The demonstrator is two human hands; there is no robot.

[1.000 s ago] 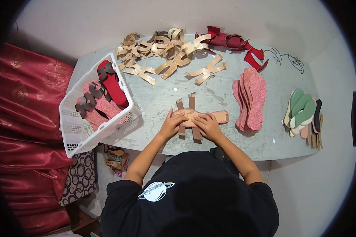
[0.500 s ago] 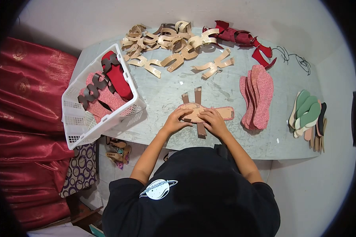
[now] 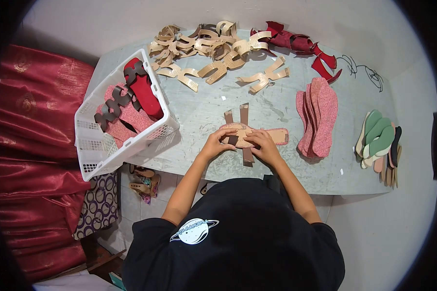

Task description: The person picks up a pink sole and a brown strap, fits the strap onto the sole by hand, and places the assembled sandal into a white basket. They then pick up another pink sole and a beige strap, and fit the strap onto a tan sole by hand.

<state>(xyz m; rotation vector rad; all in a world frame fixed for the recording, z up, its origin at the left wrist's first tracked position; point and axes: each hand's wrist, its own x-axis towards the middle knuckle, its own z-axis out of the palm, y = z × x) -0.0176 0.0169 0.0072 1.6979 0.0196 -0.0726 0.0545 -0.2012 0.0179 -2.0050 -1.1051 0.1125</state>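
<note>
A tan-faced insole with pink speckled edges (image 3: 277, 137) lies face up on the table in front of me, toe end to the left. Brown straps (image 3: 244, 115) stick out from beneath its far side, and another brown strap end (image 3: 248, 157) points toward me. One brown strap end (image 3: 233, 140) is folded over onto the sole. My left hand (image 3: 215, 144) grips the toe end, its thumb and fingers curved around that folded strap. My right hand (image 3: 265, 147) presses on the middle of the insole with bent fingers.
A white plastic basket (image 3: 126, 145) with pink soles and a red sole stands at the left. Gold straps (image 3: 223, 65) and dark red straps (image 3: 296, 43) lie along the back. Stacked pink soles (image 3: 320, 119) and green insoles (image 3: 378, 133) sit at the right.
My left fingers have spread a little, so more of the folded brown strap end on the sole shows. My right hand stays almost in place on the insole.
</note>
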